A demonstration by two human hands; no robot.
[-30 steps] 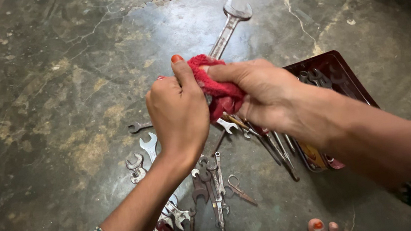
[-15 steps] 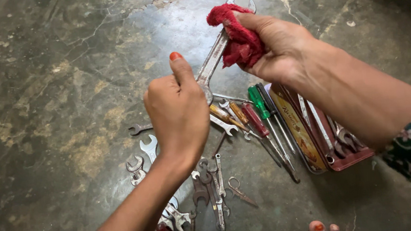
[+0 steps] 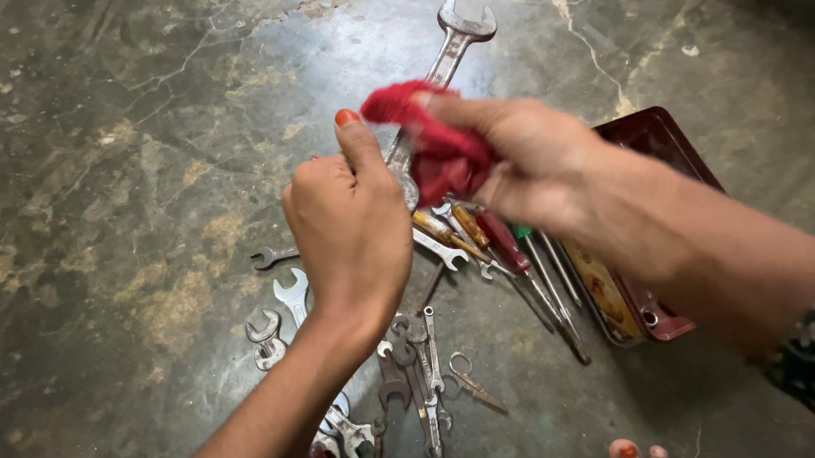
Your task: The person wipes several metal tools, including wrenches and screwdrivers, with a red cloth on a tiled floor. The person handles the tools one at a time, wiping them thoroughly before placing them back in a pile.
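My left hand [image 3: 352, 219] grips the lower end of a large silver open-end wrench [image 3: 454, 40], holding it up over the floor with its jaw pointing away. My right hand [image 3: 520, 158] presses a red cloth [image 3: 430, 147] around the wrench's shaft, just above my left fist. The middle of the shaft is hidden under the cloth and my fingers.
On the stained concrete floor [image 3: 105, 188] under my hands lie several small wrenches [image 3: 285, 301], screwdrivers [image 3: 520, 258] and small scissors [image 3: 472, 382]. A dark red metal tin [image 3: 658, 140] lies open at the right. My toes [image 3: 634, 456] show at the bottom edge.
My right hand slid the red cloth up to the wrench's far end, then back down the shaft toward my left fist. My left hand held the wrench nearly still.
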